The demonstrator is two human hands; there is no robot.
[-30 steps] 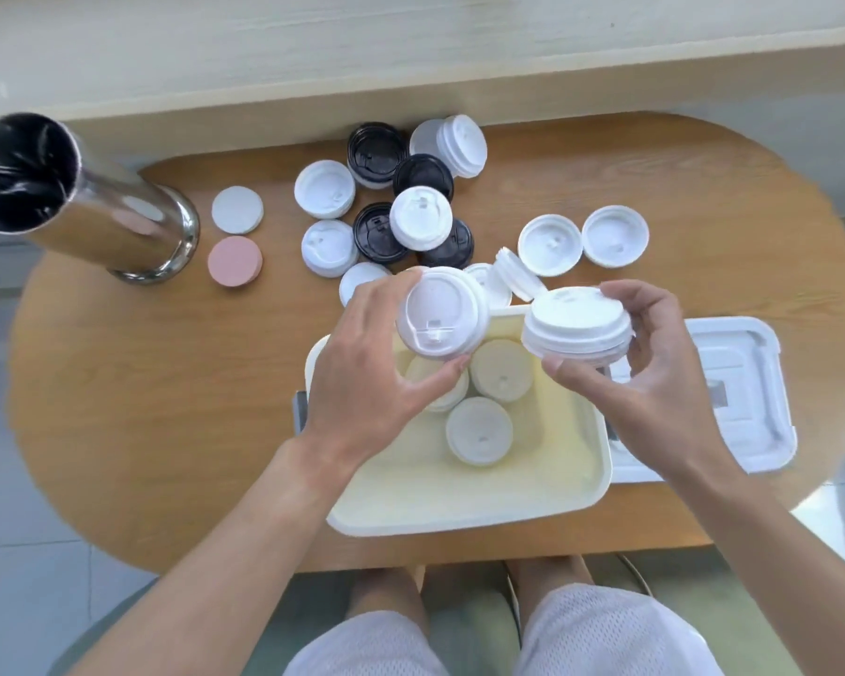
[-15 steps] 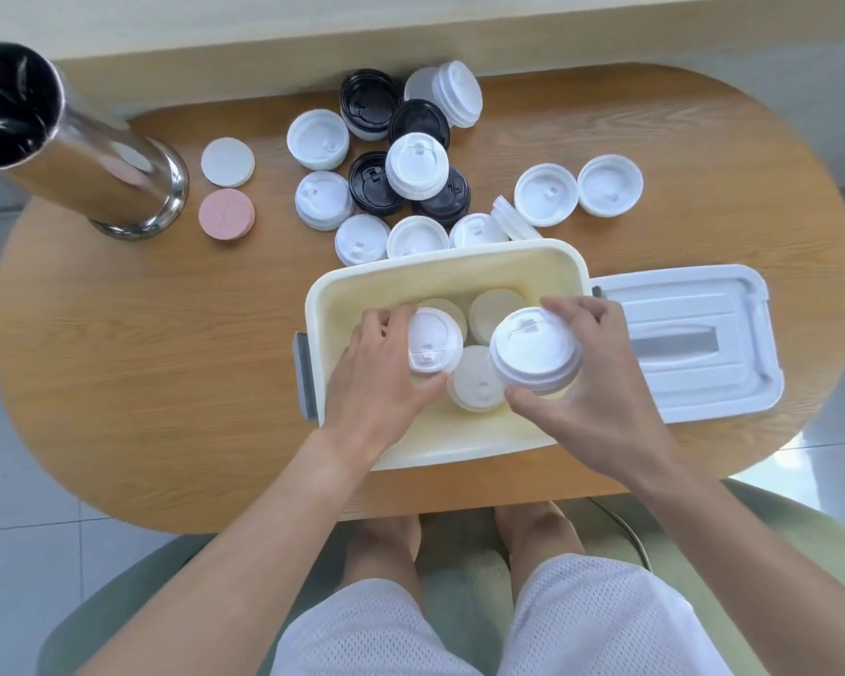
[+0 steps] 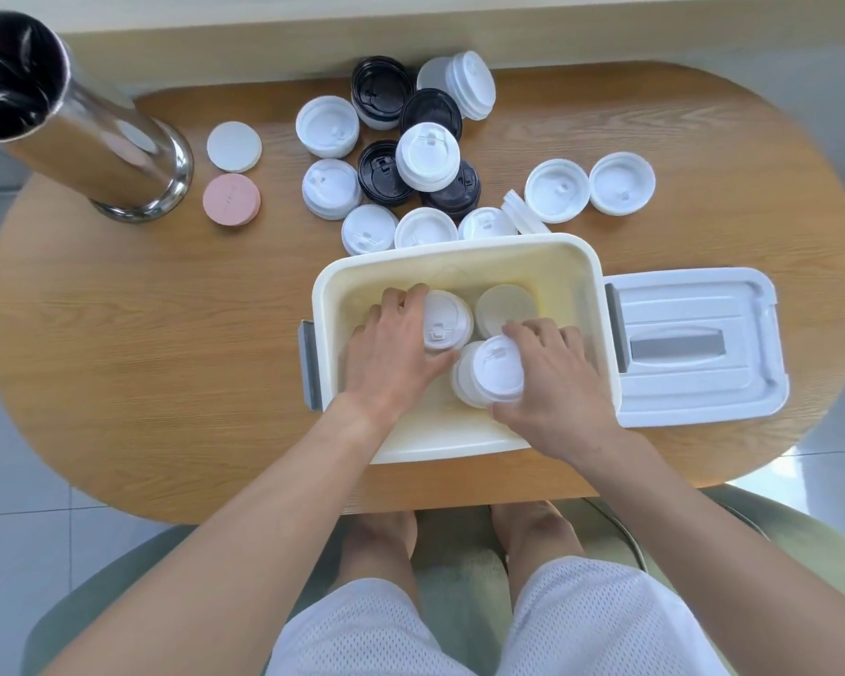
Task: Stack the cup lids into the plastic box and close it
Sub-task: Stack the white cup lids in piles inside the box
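A cream plastic box (image 3: 459,256) stands open at the table's near edge. Inside it, my left hand (image 3: 391,353) grips a white cup lid (image 3: 445,322) set on a stack at the back left. My right hand (image 3: 552,378) grips a stack of white lids (image 3: 493,373) low in the box, over another lid stack. A third stack (image 3: 503,307) sits at the back of the box. The box's white cover (image 3: 693,348) lies flat just to the right. Several loose white and black lids (image 3: 428,156) lie scattered beyond the box.
A tall steel cylinder with a black liner (image 3: 69,119) stands at the far left. Beside it lie a white disc (image 3: 233,146) and a pink disc (image 3: 231,198). Two white lids (image 3: 589,187) rest at the back right. The wooden table (image 3: 142,334) is oval.
Both hands came down from above the box rim into the box, carrying their lids down onto the stacks inside.
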